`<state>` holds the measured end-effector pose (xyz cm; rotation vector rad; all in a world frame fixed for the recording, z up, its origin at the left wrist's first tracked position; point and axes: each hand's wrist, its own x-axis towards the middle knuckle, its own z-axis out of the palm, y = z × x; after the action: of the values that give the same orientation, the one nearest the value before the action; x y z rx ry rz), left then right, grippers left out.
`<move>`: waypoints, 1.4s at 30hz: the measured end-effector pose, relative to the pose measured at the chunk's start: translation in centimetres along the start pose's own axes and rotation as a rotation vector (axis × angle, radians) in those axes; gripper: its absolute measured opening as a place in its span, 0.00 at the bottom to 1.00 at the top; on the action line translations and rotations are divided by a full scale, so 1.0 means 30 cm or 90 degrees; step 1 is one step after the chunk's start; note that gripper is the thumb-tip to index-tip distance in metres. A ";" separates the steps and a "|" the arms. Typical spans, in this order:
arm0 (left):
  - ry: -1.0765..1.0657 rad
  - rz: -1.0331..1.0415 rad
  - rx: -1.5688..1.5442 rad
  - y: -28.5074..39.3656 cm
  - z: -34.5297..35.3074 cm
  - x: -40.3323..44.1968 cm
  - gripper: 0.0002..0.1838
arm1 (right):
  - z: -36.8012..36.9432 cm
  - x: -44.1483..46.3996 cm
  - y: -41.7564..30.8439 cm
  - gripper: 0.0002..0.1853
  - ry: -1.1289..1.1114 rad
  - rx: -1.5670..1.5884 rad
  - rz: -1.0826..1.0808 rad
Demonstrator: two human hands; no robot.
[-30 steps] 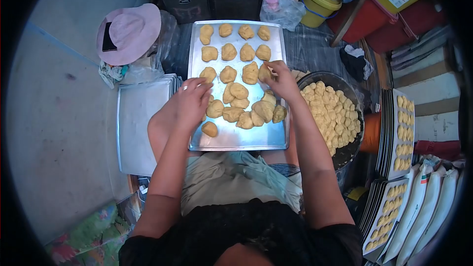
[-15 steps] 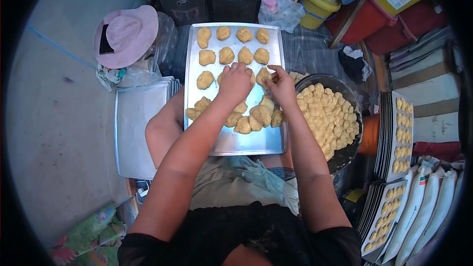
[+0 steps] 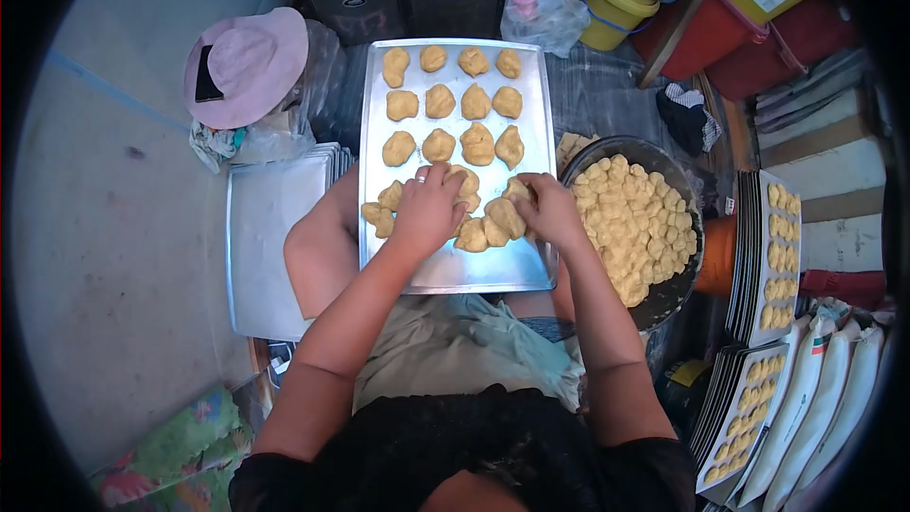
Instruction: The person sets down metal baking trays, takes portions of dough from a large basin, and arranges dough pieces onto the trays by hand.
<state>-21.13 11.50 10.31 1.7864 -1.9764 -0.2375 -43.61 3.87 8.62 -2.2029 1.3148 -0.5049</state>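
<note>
A person's left hand [image 3: 431, 207] and right hand [image 3: 553, 212] touch dough pieces [image 3: 505, 218] on a metal baking tray [image 3: 455, 270]. Three rows of dough balls [image 3: 439, 100] line the tray's far part; a dough-filled black basin [image 3: 678, 299] sits right of it.

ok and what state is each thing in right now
large silver metal tray: flat, partly covered
yellow dough lumps: three spaced rows of four, the rest bunched nearer the person
left hand: over bunched lumps, grip unclear
right hand: fingers at a lump, grip unclear
round black tub: filled with dough lumps
pink cloth hat: crown up
silver metal trays at left: stacked
</note>
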 end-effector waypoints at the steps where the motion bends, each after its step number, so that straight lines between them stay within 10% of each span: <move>1: -0.004 0.000 0.005 -0.004 0.005 -0.020 0.17 | 0.019 -0.012 0.006 0.19 -0.017 0.052 0.011; 5: -0.075 0.026 0.021 -0.003 -0.012 -0.066 0.14 | 0.001 -0.042 0.003 0.20 -0.211 0.164 0.085; 11: 0.031 -0.090 -0.283 0.020 -0.043 -0.068 0.23 | 0.054 -0.016 0.070 0.16 -0.064 0.436 0.115; 14: 0.048 -0.049 -0.255 -0.072 0.013 -0.060 0.28 | -0.006 -0.008 -0.057 0.18 0.041 0.016 -0.061; 21: 0.020 0.009 -0.037 -0.065 -0.058 -0.065 0.19 | 0.080 0.039 -0.226 0.21 0.043 -0.052 -0.294; 25: -0.027 -0.092 -0.238 -0.104 -0.076 -0.091 0.15 | 0.007 0.058 -0.238 0.26 -0.231 0.294 0.044; 32: 0.289 -0.445 -0.990 -0.224 -0.154 -0.121 0.16 | -0.019 0.063 -0.206 0.16 -0.003 0.631 0.118; 37: 0.115 -0.491 -0.852 -0.319 -0.190 -0.165 0.13 | 0.000 0.080 -0.216 0.17 0.018 0.590 0.125; 42: 0.148 -0.228 -0.343 -0.300 -0.118 -0.160 0.25 | 0.089 0.114 -0.279 0.21 0.093 0.402 0.080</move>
<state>-11.26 15.55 8.54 1.6923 -1.2665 -0.5859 -34.76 4.78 11.73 -1.5778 1.1504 -0.9016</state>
